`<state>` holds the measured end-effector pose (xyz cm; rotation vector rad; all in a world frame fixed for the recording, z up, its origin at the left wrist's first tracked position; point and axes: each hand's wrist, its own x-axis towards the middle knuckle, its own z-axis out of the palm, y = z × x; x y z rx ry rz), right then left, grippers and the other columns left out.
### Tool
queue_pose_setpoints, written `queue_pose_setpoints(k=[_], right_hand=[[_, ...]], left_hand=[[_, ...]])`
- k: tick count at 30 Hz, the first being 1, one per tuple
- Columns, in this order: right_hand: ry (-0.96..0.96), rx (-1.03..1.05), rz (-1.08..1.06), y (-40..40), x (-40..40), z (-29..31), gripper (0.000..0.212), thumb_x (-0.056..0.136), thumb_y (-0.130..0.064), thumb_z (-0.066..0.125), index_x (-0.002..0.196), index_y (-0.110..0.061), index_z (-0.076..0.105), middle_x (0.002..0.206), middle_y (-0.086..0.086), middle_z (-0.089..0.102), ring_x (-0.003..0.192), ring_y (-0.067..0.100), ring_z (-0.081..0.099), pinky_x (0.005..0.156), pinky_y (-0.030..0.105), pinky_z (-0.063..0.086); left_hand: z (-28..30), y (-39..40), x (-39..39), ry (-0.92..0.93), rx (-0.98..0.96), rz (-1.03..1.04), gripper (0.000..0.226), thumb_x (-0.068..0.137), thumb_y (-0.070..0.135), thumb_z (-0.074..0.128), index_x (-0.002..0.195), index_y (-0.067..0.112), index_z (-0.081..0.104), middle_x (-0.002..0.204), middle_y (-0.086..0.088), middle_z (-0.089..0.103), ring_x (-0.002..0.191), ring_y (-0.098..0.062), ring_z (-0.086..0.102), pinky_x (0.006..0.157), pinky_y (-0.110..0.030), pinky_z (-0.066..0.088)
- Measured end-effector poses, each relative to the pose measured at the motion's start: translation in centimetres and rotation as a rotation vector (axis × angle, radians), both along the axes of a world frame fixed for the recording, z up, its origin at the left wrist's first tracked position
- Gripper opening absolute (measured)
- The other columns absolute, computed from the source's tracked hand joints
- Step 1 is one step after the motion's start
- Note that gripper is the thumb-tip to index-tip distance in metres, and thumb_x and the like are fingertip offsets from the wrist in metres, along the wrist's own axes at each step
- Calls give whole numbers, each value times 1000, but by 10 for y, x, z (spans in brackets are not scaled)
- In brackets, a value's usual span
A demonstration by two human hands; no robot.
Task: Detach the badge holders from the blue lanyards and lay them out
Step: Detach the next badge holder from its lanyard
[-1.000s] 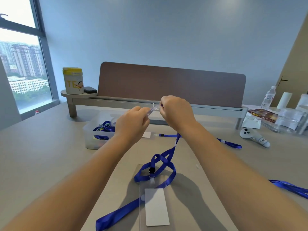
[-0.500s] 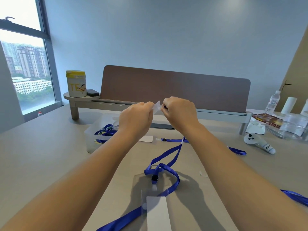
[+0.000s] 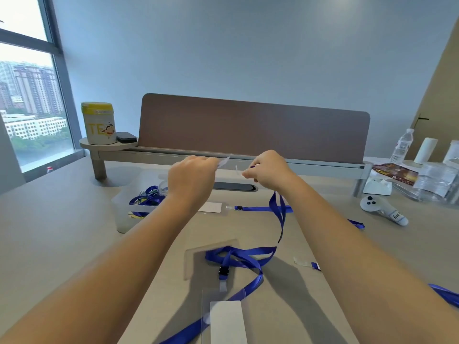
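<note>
My left hand (image 3: 191, 180) is raised above the table and pinches a clear badge holder (image 3: 224, 161); only a corner of it shows past my fingers. A small gap to the right, my right hand (image 3: 268, 172) grips the clear strap end of a blue lanyard (image 3: 279, 212), which hangs down to the table. Near me lies a badge holder with a white card (image 3: 227, 321), clipped to a looped blue lanyard (image 3: 248, 254). An empty clear holder (image 3: 196, 259) lies under that loop. Farther off, another carded holder (image 3: 211, 207) is joined to a lanyard (image 3: 260, 208).
A clear bin (image 3: 124, 219) with several lanyards stands at the left. At the right are a white controller (image 3: 382, 207), a water bottle (image 3: 402, 145) and plastic containers (image 3: 437, 180). A brown divider (image 3: 248, 127) and a yellow-lidded can (image 3: 99, 122) stand behind.
My hands, close together before, have pulled apart; the clear holder in the left hand is now separate from the lanyard strap in the right. The hanging lanyard has lifted and swung right.
</note>
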<state>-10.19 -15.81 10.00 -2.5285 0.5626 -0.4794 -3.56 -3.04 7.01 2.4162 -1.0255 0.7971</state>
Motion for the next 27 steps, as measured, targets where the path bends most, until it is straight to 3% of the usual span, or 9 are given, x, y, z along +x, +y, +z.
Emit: queue_pose_setpoints(k=[2, 5, 8, 13, 17, 19, 23, 27], right_hand=[[-105, -85, -39, -7, 2, -8, 25, 92, -15, 49, 101, 3, 65, 98, 18, 67, 73, 18, 50, 61, 26, 39], [-376, -155, -2, -15, 5, -15, 25, 95, -7, 39, 108, 0, 59, 108, 17, 62, 80, 15, 46, 57, 16, 34], [-432, -300, 38, -25, 7, -19, 29, 95, -3, 36, 118, -1, 54, 116, 17, 56, 87, 17, 47, 70, 16, 35], [-149, -176, 24, -43, 5, -66, 40, 94, 2, 32, 132, -2, 42, 131, 16, 46, 115, 28, 48, 89, 27, 39], [120, 56, -14, -46, 11, -114, 42, 95, 0, 37, 136, -6, 35, 127, 15, 55, 104, 23, 55, 86, 30, 44], [179, 168, -15, -46, 18, -128, 34, 93, -3, 45, 127, -6, 44, 123, 14, 59, 99, 19, 56, 82, 29, 46], [280, 139, 54, -48, 34, -143, 24, 89, -14, 56, 111, -7, 62, 122, 12, 59, 113, 25, 53, 92, 34, 45], [387, -17, 41, -50, 47, -160, 30, 86, -21, 60, 115, -19, 64, 139, 7, 42, 127, 27, 39, 101, 37, 37]], left_hand=[[-4, 0, 4, 23, -33, 13, 26, 93, 19, 44, 104, 4, 62, 107, -16, 68, 93, -30, 62, 77, -34, 51], [-13, -4, 8, 63, -56, 34, 26, 94, 20, 41, 104, 6, 61, 105, -16, 68, 90, -30, 62, 76, -36, 53], [-25, -11, 13, 85, -67, 25, 27, 95, 20, 39, 108, 8, 60, 105, -15, 68, 89, -29, 62, 75, -34, 52], [-51, -17, 15, 84, -37, -15, 32, 96, 20, 34, 107, 7, 61, 100, -16, 69, 87, -31, 63, 64, -34, 45], [-75, -16, 19, 115, -3, -33, 32, 96, 21, 35, 110, 7, 60, 104, -16, 69, 90, -31, 64, 66, -31, 44], [-84, -14, 25, 126, -12, -33, 31, 95, 22, 37, 109, 7, 60, 99, -16, 70, 85, -31, 64, 64, -31, 44], [-94, -12, 36, 140, -26, -16, 31, 94, 23, 39, 114, 10, 59, 104, -15, 70, 88, -30, 65, 65, -27, 41], [-99, -10, 44, 168, -20, -10, 31, 94, 23, 40, 114, 9, 59, 106, -14, 69, 91, -29, 64, 67, -28, 44]])
